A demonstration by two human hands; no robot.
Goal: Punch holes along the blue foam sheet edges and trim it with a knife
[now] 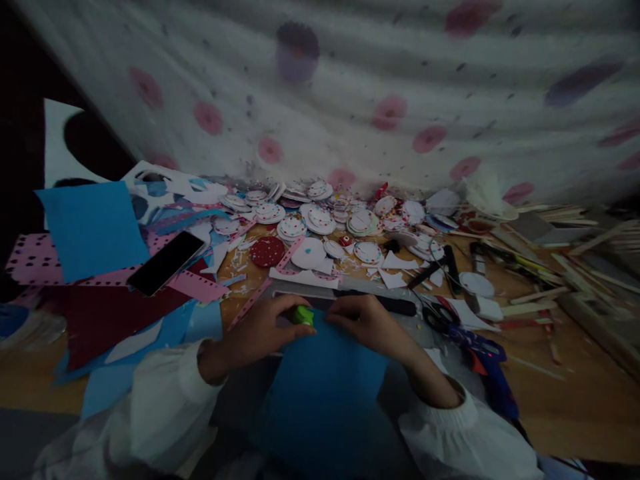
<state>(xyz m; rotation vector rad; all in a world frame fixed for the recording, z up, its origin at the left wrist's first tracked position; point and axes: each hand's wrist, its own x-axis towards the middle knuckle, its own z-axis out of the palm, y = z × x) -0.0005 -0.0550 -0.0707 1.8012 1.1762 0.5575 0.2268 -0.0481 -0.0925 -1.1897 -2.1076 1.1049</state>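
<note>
Between the thumb and fingers of my left hand (pixel 263 330) is a small bright green object (pixel 303 315), whose kind I cannot make out. My right hand (pixel 373 327) has its fingertips pinched together at the top edge of a plain blue sheet (pixel 327 393). That sheet hangs toward me over the front of the grey work mat (pixel 407 340), below both hands. Just beyond my hands lies a long dark-handled tool (pixel 395 305), partly covered by my right hand. Close behind it are white paper offcuts (pixel 305 277).
Stacked dotted white discs (pixel 320 217) and a red dotted disc (pixel 267 251) lie at the back. To the left, a phone (pixel 167 262) rests on coloured sheets (pixel 95 233). A blue glue gun (pixel 487 360), scissors (pixel 440 317) and wooden sticks (pixel 590 280) are at the right.
</note>
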